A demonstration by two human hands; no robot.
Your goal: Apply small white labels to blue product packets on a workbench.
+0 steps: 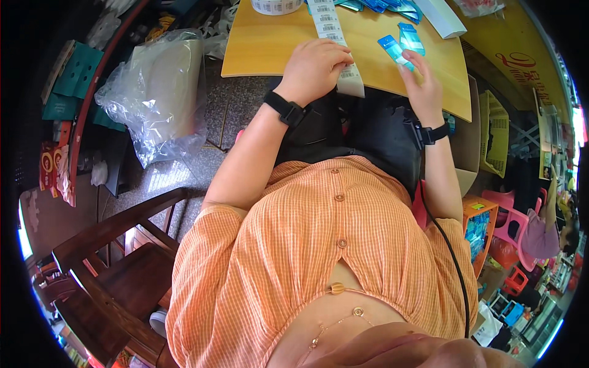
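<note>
Label strip (329,27) is running right under your left hand (313,70), and its loose end pokes out below those fingers and hangs past the near edge of the tabletop (264,52). Those fingers are bunched and curled over it; can't tell if they're really pinching it or just pressing it down. Either way, I'd guess it's to stop the strip sliding around, with the end left hanging so a label is easy to get at.

The label roll (276,5) sits beyond and left of those same fingers, probably so the strip feeds straight toward you.

Over on your right hand (424,89), thumb and index look to be pinching the near corner of a blue card (390,49), leaving most of its face uncovered, which seems handy for sticking something on. Another blue card (411,38) lies just beyond those fingers, right beside the first. The pile of blue cards (388,7) is farther out past your fingertips, likely parked there as stock within reach without crowding you.
</note>
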